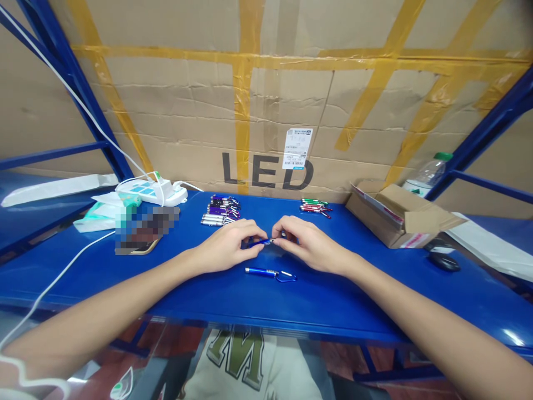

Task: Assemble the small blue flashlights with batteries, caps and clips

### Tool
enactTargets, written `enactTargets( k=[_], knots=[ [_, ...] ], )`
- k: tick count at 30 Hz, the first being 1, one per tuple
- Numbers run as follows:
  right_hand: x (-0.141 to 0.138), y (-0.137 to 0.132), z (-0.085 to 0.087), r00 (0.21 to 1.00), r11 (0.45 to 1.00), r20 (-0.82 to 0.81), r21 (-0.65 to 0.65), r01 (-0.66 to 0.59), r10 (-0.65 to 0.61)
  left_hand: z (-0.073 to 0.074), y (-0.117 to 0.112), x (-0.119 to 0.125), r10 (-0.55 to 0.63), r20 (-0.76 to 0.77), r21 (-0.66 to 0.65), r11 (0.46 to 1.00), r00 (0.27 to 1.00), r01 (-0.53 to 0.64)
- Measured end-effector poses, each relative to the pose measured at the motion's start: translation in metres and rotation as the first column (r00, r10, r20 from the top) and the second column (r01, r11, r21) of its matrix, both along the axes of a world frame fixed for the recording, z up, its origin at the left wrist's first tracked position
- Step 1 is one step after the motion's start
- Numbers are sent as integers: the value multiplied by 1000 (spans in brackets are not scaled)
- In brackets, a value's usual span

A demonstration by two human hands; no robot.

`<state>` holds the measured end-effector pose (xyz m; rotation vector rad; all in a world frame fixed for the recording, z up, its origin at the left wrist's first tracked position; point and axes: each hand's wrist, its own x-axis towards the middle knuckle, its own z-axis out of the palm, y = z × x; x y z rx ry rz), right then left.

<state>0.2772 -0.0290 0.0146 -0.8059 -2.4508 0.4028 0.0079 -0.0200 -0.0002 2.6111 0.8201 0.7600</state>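
My left hand is closed around a blue keychain penlight, held just above the table with its silver end to the right. At that silver end, the fingertips of my right hand pinch together; my fingers partly hide what they grip. Nearer to me lies a second blue penlight with a blue carabiner clip at its right end. Beyond my left hand is a row of several purple, black and silver penlights. Green and red penlights lie in a small group beyond my right hand.
A phone, a tissue pack and a white power strip are on the left. To the right are an open cardboard box, a bottle and a black mouse. A large carton stands behind the blue table.
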Motion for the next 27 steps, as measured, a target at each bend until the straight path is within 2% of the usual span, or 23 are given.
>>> enactTargets(
  k=[6,16,22,27],
  knots=[
    [-1,-1,0,999,1000,-36,-4,18,-18,3,-2,1,9,34,16,1000,999,-10],
    [-2,0,0,998,999,-45,14,35,-34,-1,2,0,5,56,34,999,998,-7],
    [0,1,-1,999,995,-8,97,35,-34,1,1,1,40,83,69,997,996,-46],
    [1,0,-1,1000,988,22,152,7,-11,0,1,1,24,97,80,996,995,-31]
  ],
)
